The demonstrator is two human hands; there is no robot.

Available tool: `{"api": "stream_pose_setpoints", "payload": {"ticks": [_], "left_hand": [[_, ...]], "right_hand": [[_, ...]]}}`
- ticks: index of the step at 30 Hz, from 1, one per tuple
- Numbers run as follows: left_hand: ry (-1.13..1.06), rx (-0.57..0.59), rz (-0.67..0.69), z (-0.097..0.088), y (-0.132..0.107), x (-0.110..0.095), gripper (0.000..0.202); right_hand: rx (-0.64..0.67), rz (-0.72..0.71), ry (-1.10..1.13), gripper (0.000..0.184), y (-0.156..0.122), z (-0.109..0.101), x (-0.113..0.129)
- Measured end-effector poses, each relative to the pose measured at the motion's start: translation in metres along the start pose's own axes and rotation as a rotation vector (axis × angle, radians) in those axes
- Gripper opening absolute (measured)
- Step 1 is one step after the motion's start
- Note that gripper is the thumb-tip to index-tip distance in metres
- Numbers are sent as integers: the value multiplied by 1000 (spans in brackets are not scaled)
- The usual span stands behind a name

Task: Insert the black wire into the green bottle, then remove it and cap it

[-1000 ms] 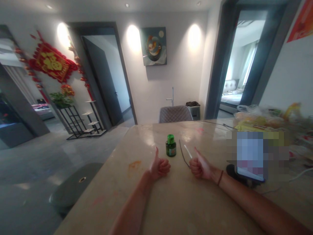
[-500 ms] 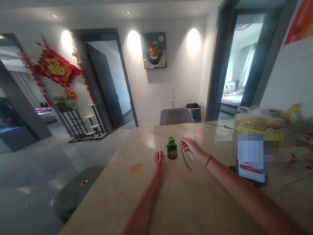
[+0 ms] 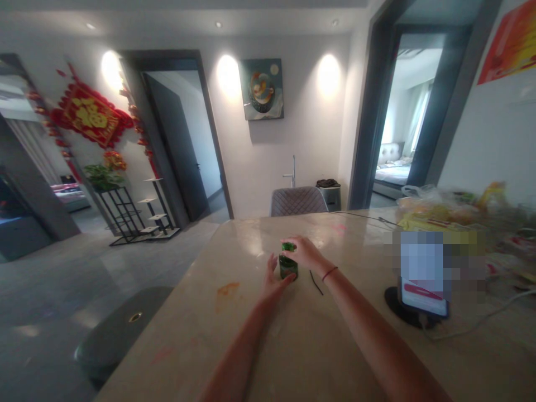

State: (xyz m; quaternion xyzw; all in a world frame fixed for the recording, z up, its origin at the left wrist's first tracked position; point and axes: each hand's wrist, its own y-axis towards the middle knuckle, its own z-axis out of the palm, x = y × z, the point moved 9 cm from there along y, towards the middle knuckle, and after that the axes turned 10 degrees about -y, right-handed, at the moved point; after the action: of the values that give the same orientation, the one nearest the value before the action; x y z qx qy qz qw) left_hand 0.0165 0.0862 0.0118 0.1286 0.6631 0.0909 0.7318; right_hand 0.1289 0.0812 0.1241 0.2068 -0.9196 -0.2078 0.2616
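Observation:
A small dark green glass bottle [image 3: 288, 268] with a bright green cap [image 3: 288, 247] stands upright on the table. My left hand [image 3: 274, 283] is closed around its lower part, the thumb lying across the front and the fingers at the left side. From the right, my right hand [image 3: 302, 252] wraps its fingers about the cap and partly hides it. Just right of the bottle lies a thin black strip [image 3: 317, 283], its far end hidden behind my right hand and wrist.
A phone [image 3: 422, 296] leans on a round black stand at the right, with a white cable. Plastic bags [image 3: 435, 204] are heaped at the back right of the stone table [image 3: 335, 357]. A quilted chair [image 3: 298, 202] is at the far edge, a green stool [image 3: 121, 329] at the left.
My right hand has moved left from beside the thin black strip onto the cap. My left hand has closed on the bottle. The view has shifted slightly.

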Motion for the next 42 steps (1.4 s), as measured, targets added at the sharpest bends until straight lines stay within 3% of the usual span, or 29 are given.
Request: {"api": "stream_pose_setpoints", "payload": {"ticks": [7,17,23,27,30,32,33,36,38,42], "left_hand": [[138,-79,-38,15,-10,-11,58],[323,-108,35,17,-20,-26,55],[260,-89,72,19,-22,-43,48],[258,-113,101,16,-24,-46,48],[289,-147,114,13,-24,-46,47],[309,-174,126,10,-24,-47,48],[317,-182,132,10,-24,-48,49],[339,-184,150,10,-24,-50,51],[371,-183,166,10,-24,-51,50],[440,-180,212,11,-25,-53,50]], "right_hand": [[57,78,-315,30,-8,-4,21],[114,175,-532,31,-19,-16,40],[154,156,-373,36,-13,-17,25],[213,-3,-128,27,-14,-16,27],[213,-69,28,59,-18,-19,30],[187,-20,43,78,-18,-21,26],[176,21,20,79,-18,-20,23],[158,117,-81,58,-16,-19,15],[172,109,-95,48,-16,-18,14],[261,26,-41,49,-20,-13,16]]}}
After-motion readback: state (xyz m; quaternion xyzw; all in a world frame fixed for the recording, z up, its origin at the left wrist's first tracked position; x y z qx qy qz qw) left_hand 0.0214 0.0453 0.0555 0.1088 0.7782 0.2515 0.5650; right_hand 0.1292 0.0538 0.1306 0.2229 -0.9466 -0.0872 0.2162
